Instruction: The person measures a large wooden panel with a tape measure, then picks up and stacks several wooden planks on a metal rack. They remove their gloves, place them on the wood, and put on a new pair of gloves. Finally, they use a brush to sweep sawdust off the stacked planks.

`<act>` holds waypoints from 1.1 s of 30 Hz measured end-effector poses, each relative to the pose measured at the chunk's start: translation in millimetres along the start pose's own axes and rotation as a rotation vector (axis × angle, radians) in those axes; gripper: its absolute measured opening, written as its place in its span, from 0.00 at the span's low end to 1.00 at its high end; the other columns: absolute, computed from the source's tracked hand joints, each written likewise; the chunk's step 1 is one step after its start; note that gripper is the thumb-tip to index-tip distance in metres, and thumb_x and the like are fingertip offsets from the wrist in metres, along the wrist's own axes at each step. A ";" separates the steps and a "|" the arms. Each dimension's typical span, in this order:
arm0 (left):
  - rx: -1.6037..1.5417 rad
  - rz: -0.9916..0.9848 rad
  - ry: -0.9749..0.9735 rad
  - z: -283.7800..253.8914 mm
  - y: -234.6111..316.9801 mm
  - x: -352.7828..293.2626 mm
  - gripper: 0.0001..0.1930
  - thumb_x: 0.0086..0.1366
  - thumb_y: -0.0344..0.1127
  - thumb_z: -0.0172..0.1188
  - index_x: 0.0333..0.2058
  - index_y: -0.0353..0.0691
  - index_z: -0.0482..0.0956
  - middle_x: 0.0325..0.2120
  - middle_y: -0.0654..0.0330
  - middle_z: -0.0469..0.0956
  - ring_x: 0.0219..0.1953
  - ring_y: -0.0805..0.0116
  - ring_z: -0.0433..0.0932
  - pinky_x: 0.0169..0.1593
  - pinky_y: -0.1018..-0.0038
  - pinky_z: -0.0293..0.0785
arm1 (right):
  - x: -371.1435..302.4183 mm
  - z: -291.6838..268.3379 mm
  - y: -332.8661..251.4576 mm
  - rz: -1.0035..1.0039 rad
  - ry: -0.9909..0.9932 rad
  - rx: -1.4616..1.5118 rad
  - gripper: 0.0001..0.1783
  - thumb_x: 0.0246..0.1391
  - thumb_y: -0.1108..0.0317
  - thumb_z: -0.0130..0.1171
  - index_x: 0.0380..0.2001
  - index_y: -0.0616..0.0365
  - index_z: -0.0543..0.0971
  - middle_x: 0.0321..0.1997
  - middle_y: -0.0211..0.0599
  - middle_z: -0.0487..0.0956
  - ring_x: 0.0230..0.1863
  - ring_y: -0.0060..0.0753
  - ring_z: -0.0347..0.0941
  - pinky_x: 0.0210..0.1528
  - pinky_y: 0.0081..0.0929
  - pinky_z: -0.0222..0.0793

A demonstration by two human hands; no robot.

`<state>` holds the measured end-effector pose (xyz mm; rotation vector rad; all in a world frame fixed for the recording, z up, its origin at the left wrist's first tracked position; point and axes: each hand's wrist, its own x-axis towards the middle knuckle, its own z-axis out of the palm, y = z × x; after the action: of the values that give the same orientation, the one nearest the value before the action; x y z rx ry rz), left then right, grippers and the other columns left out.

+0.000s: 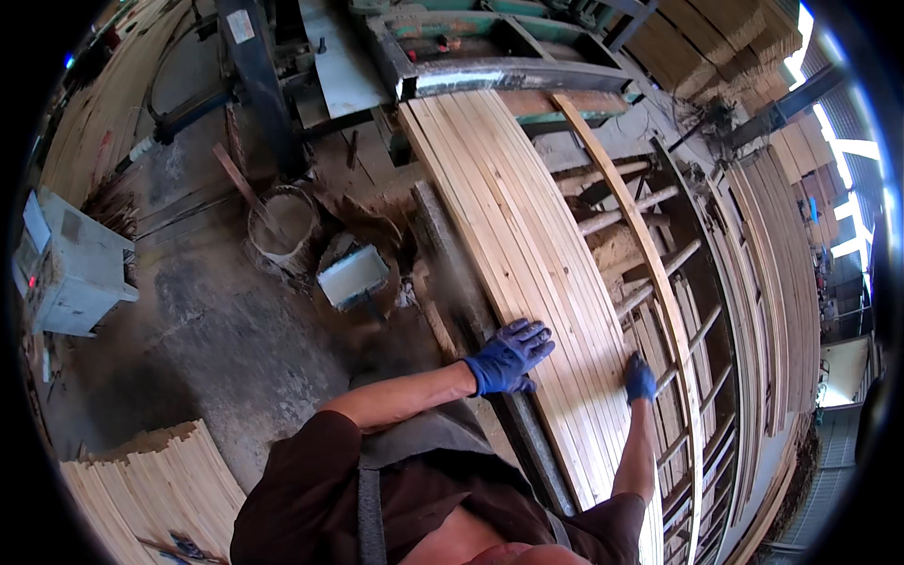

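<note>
A row of long, pale wooden strips (513, 221) lies side by side, running from near my body to a machine frame at the far end. My left hand (511, 356), in a blue glove, rests on the row's left edge with its fingers stretched over the wood. On the opposite side, my right hand (639, 379), also gloved in blue, touches the right edge. Its fingers point away from me and look extended, partly seen edge-on. Beyond that hand, one separate curved-looking strip (650, 240) lies across a rack of rollers (685, 256).
A dark metal rail (452, 259) borders the strips on the left. Beside it stand a bucket with a stick (282, 223) and a white-topped container (353, 276). The green machine frame (508, 71) closes off the far end. More boards (160, 490) are stacked at lower left.
</note>
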<state>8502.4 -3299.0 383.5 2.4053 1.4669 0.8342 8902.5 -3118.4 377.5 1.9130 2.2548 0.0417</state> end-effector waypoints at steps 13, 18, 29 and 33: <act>-0.175 -0.158 0.139 -10.7 -3.9 -15.6 0.38 0.57 0.60 0.60 0.60 0.39 0.68 0.59 0.46 0.68 0.64 0.48 0.62 0.69 0.53 0.50 | 50.6 -62.2 -289.0 -0.619 0.730 0.341 0.29 0.58 0.54 0.55 0.56 0.64 0.70 0.53 0.53 0.75 0.54 0.56 0.70 0.55 0.48 0.64; -0.707 -0.276 0.066 -52.7 16.7 -53.1 0.23 0.64 0.51 0.60 0.51 0.42 0.78 0.45 0.51 0.80 0.48 0.52 0.78 0.52 0.60 0.73 | 45.9 -72.4 -314.6 -0.789 0.662 0.324 0.22 0.59 0.58 0.56 0.50 0.63 0.73 0.49 0.53 0.77 0.50 0.56 0.72 0.52 0.47 0.67; -1.396 -1.859 1.129 84.3 8.1 -514.1 0.18 0.66 0.46 0.58 0.45 0.36 0.77 0.39 0.51 0.81 0.39 0.62 0.82 0.44 0.67 0.77 | -91.1 59.0 -530.0 -0.911 -0.384 0.717 0.25 0.64 0.54 0.49 0.60 0.54 0.70 0.46 0.48 0.81 0.42 0.48 0.78 0.44 0.35 0.72; -1.357 -2.274 1.027 83.2 109.2 -609.3 0.27 0.67 0.59 0.52 0.48 0.39 0.76 0.40 0.52 0.82 0.37 0.63 0.83 0.40 0.69 0.77 | -79.1 156.7 -634.3 -0.698 -0.562 0.665 0.28 0.65 0.48 0.43 0.56 0.58 0.71 0.48 0.51 0.79 0.49 0.54 0.75 0.50 0.40 0.68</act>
<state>8419.6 -3870.3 145.1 -1.0400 1.5407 1.2084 8320.6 -3318.9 144.4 0.9798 2.5016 -1.2835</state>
